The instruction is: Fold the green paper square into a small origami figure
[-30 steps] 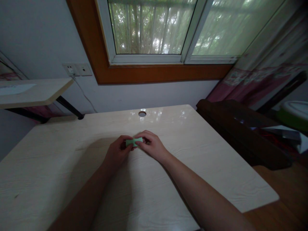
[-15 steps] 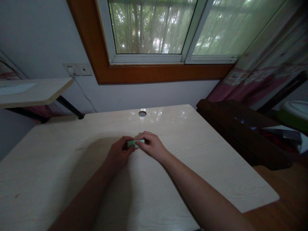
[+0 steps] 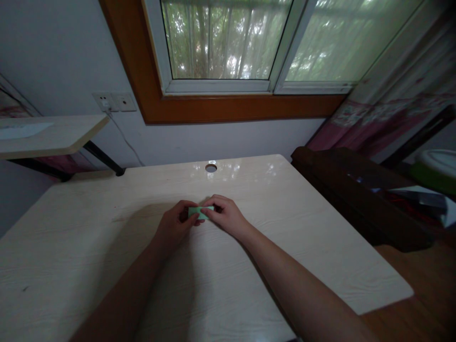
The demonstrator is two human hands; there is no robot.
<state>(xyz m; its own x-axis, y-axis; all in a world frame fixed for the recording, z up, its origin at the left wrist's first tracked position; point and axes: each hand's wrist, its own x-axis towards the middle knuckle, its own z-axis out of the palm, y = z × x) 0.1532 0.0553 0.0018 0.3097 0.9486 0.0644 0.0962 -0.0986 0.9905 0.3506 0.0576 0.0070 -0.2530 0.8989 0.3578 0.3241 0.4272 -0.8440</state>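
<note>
A small green strip that looks like folded paper (image 3: pixel 193 210) is held between my two hands, just above or on the pale wooden table (image 3: pixel 292 237); which of the two I cannot tell. My left hand (image 3: pixel 177 219) pinches its left end, with the thumb across the front. From the other side, my right hand (image 3: pixel 226 214) grips the right end, its thumb pressed on the front near the middle. Fingers partly hide both ends and the lower edge of the strip.
A raised shelf (image 3: pixel 67 137) on black legs stands at the table's back left. Near the back edge is a round cable hole (image 3: pixel 211 168). A white cord (image 3: pixel 123 137) hangs from the wall socket (image 3: pixel 105 102). Dark wooden furniture (image 3: pixel 342 190) stands at the right.
The left fingers and thumb have shifted slightly on the green strip, and a little more of its front shows. The right hand has barely moved.
</note>
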